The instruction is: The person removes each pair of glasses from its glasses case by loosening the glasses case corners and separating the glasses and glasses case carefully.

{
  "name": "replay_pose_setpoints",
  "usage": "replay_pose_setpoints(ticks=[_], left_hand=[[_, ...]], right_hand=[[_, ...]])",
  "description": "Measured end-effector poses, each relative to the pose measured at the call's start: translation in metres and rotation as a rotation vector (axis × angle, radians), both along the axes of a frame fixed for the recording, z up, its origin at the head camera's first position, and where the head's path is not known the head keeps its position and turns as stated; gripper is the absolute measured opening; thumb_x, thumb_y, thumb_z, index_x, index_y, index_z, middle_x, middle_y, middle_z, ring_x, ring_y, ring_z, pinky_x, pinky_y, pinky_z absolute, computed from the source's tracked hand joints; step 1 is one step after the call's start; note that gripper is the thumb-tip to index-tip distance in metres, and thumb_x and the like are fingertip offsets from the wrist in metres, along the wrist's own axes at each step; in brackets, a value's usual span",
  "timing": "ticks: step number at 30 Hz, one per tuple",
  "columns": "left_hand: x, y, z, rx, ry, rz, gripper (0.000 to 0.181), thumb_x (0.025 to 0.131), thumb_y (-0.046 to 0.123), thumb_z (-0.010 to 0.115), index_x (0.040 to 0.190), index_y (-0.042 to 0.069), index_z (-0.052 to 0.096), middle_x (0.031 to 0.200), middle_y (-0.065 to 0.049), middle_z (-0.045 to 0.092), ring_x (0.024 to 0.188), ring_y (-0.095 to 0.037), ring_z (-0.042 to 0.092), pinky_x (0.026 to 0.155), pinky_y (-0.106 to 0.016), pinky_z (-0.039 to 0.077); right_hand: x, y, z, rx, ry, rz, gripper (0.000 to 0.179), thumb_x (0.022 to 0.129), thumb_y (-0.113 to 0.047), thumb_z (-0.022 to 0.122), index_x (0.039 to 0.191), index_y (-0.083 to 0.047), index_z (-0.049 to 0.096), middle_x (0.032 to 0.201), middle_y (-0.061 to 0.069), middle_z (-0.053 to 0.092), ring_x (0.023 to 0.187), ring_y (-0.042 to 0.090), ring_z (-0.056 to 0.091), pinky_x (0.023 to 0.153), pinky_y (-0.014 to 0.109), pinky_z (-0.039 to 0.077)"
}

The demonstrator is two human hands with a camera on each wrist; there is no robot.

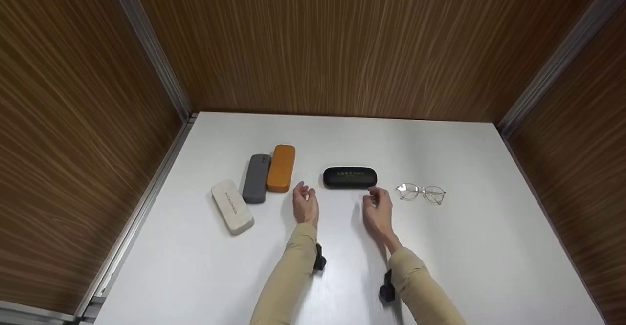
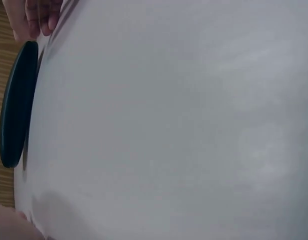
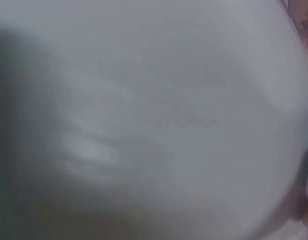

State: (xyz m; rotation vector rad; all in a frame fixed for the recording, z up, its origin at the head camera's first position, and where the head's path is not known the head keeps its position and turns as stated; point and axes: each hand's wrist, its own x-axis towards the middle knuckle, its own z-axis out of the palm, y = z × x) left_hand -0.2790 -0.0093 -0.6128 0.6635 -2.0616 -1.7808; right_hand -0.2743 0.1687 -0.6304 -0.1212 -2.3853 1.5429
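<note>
A black glasses case (image 1: 350, 180) with small gold lettering lies closed, lengthwise across the table. My right hand (image 1: 378, 211) is at its near right corner, with loosely bent fingers right at the case's edge and nothing in the grasp. In the left wrist view those fingers (image 2: 44, 17) come close to one end of the dark case (image 2: 18, 105). To the left of the case, my left hand (image 1: 305, 205) hovers with relaxed, slightly curled fingers and holds nothing. It is nearest to an orange glasses case (image 1: 281, 168). Wire-framed glasses (image 1: 421, 193) lie unfolded to the right.
Beside the orange case lies a grey case (image 1: 257, 178), and nearer on the left an off-white case (image 1: 232, 206) with lettering. All rest on a white table (image 1: 469, 266). Wood-grain panels (image 1: 332, 46) stand at the back and both sides.
</note>
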Motion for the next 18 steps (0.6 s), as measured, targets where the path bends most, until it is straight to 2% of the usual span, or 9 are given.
replay_pose_setpoints(ticks=[2,4,8,12,14,18], left_hand=[[0.000,-0.002,0.001,0.000,-0.014,0.105,0.038,0.095,0.010,0.059,0.129,-0.004,0.056,0.114,-0.020,0.063,0.112,-0.035,0.059,0.101,-0.046,0.047],[0.000,-0.006,0.004,0.026,-0.028,0.185,0.040,0.094,0.012,0.062,0.128,-0.007,0.055,0.113,-0.022,0.061,0.111,-0.037,0.057,0.100,-0.047,0.046],[-0.004,-0.014,0.007,0.089,-0.052,0.308,0.055,0.092,0.017,0.069,0.133,-0.012,0.047,0.125,-0.029,0.054,0.120,-0.042,0.051,0.108,-0.049,0.042],[-0.010,-0.024,0.008,0.054,-0.041,0.403,0.061,0.088,0.017,0.074,0.134,-0.014,0.048,0.129,-0.033,0.053,0.124,-0.047,0.048,0.111,-0.051,0.039],[-0.012,-0.029,0.009,0.024,-0.032,0.416,0.059,0.087,0.017,0.076,0.131,-0.014,0.051,0.127,-0.034,0.055,0.123,-0.048,0.049,0.111,-0.052,0.039],[-0.015,-0.040,0.012,0.020,-0.047,0.378,0.064,0.086,0.016,0.077,0.134,-0.013,0.047,0.130,-0.035,0.051,0.126,-0.049,0.047,0.114,-0.053,0.036]], right_hand=[[0.001,-0.003,0.000,-0.008,0.017,0.017,0.023,0.090,0.002,0.060,0.112,0.005,0.064,0.105,0.020,0.062,0.093,0.024,0.058,0.088,0.031,0.049],[0.002,-0.005,0.001,-0.009,0.025,0.042,0.019,0.090,0.003,0.060,0.108,0.004,0.066,0.102,0.019,0.065,0.091,0.021,0.058,0.084,0.026,0.048],[0.003,-0.011,0.002,-0.006,0.014,0.100,0.017,0.089,0.003,0.061,0.104,0.003,0.070,0.101,0.018,0.069,0.092,0.022,0.061,0.085,0.025,0.049],[0.003,-0.019,0.003,-0.007,-0.007,0.162,0.016,0.091,0.002,0.061,0.104,0.002,0.071,0.102,0.019,0.072,0.095,0.026,0.065,0.086,0.024,0.050],[0.004,-0.024,0.005,-0.012,-0.017,0.192,0.017,0.091,0.002,0.061,0.104,0.002,0.072,0.103,0.019,0.072,0.097,0.027,0.065,0.086,0.023,0.050],[0.006,-0.031,0.007,-0.003,-0.023,0.232,0.017,0.090,0.001,0.062,0.104,0.003,0.072,0.104,0.019,0.072,0.096,0.027,0.065,0.084,0.023,0.050]])
